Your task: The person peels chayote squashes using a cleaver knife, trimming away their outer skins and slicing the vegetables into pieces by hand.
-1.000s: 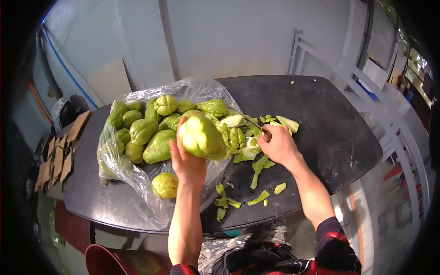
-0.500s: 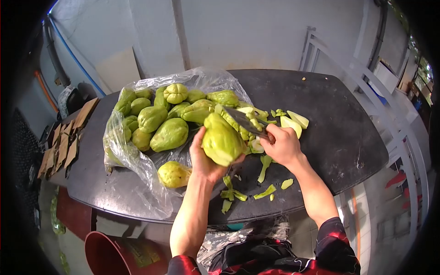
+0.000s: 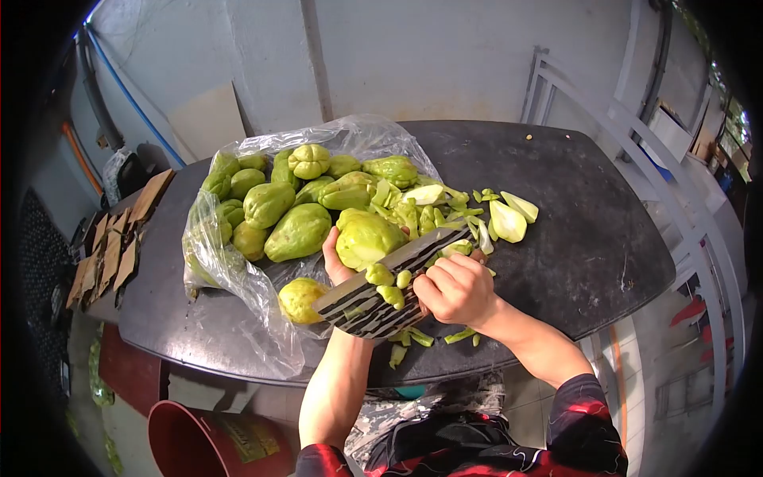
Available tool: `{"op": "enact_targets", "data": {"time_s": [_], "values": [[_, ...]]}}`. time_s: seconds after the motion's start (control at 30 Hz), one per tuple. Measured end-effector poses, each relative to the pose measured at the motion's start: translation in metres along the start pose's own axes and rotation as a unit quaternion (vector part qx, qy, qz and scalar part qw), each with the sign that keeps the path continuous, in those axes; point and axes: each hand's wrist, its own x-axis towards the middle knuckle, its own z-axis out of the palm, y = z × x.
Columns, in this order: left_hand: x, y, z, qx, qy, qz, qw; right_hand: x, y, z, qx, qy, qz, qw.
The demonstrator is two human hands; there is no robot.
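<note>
My left hand (image 3: 340,258) is wrapped round a large green chayote (image 3: 367,237), its fingers partly hidden behind the fruit and the blade. A wide knife (image 3: 373,306), dark with pale streaks and bits of green stuck on it, lies across the front of the chayote. My right hand (image 3: 457,290) is closed on its handle. Several whole chayotes (image 3: 297,232) rest on a clear plastic bag (image 3: 274,338) to the left. Behind my hands are green peelings (image 3: 405,213), and pale cut pieces (image 3: 509,221) lie to the right.
A dark table (image 3: 572,215) bears everything. One yellowish chayote (image 3: 300,300) sits near my left wrist. A red bin (image 3: 183,441) stands below the front edge at left. Cardboard pieces (image 3: 123,242) lie at far left, and a white metal railing (image 3: 636,151) runs along the right.
The chayote in my left hand has been turned, and its cut face now points toward the lower left. The knife has swung from behind the fruit down to its front, with its flat side showing.
</note>
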Motion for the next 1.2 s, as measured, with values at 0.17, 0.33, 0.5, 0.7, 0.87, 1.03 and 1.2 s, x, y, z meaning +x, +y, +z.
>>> {"op": "enact_targets", "data": {"time_s": [0.17, 0.33, 0.5, 0.7, 0.87, 1.03, 1.2], "values": [[-0.003, -0.001, 0.001, -0.005, -0.004, -0.005, 1.0, 0.0, -0.002, 0.001, -0.004, -0.012, -0.003, 1.0], [-0.001, 0.001, -0.007, -0.018, -0.017, -0.021, 0.999, 0.0, 0.002, 0.0, -0.015, -0.019, 0.017, 1.0], [0.003, -0.001, 0.003, 0.049, 0.079, 0.105, 0.99, -0.015, 0.022, 0.001, 0.017, -0.013, 0.116, 0.993], [0.006, -0.001, 0.004, 0.036, 0.103, 0.129, 0.986, -0.02, 0.024, -0.004, -0.006, -0.046, 0.15, 0.988], [-0.004, 0.004, 0.009, 0.061, 0.079, 0.104, 0.99, -0.028, 0.046, -0.012, 0.013, -0.09, 0.235, 0.968], [0.002, 0.003, 0.004, 0.067, 0.087, 0.081, 0.991, -0.015, 0.02, -0.008, 0.086, -0.033, 0.151, 0.984], [-0.003, 0.005, 0.0, 0.0, 0.007, -0.003, 1.0, 0.001, 0.007, -0.017, 0.062, -0.045, 0.11, 0.991]]}}
